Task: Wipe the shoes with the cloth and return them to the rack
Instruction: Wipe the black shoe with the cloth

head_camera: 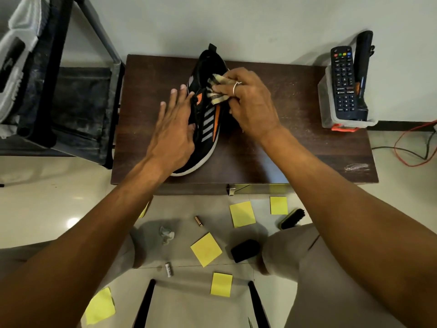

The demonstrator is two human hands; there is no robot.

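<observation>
One black shoe (208,110) w/ grey stripes & orange trim lies on the dark wood table (283,150), toe near, heel toward the far wall. Left hand (172,129) lies flat on its left side, fingers spread, nothing gripped. Right hand (250,102) is pinched around a striped cloth (216,89), pressing it on the shoe's upper by the collar.

Around: rack (78,110) stands left of the table, a pale-soled shoe (16,58) on its upper tier. Floor near the person is cluttered: yellow sticky notes (206,249), brush (292,218), black block (246,250), crumpled wrapper (166,233), small brass tube (198,221). Red & black wires (411,147) run far right.

Containers: clear plastic tub (331,114) at the table's far-right corner holds a remote (344,81) & a black torch-like item, both standing up.

Room: table's right half & near edge are bare; shoe's toe sits close to the near edge.
</observation>
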